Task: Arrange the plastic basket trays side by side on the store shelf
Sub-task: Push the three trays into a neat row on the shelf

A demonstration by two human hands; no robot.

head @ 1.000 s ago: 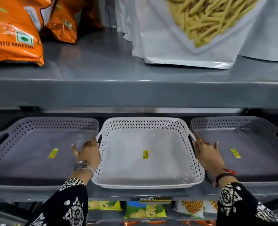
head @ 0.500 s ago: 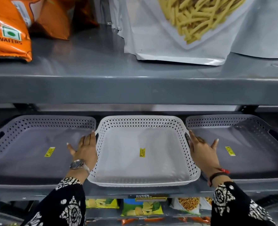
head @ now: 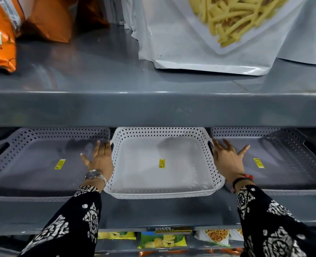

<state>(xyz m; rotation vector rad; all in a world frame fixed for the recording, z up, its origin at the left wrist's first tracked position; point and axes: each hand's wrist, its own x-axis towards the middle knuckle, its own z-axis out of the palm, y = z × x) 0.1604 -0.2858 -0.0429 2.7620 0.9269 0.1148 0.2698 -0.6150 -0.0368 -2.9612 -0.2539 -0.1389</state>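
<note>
We see three basket trays in a row on the grey shelf (head: 153,212), all upright and empty, each with perforated walls and a small yellow sticker on its floor. The white tray (head: 164,193) sits in the middle, its front rim nearer the shelf edge than the others. The left grey tray (head: 29,138) and right grey tray (head: 283,138) lie just beside it, with slot handles at their outer ends.

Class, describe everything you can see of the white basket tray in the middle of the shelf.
The white basket tray looks plastic: flat solid floor, sloping walls pierced with small diamond holes, a handle slot in each side wall. It is empty except for a yellow sticker. It sits level between two grey trays. The left hand and right hand press flat against its sides.
</note>
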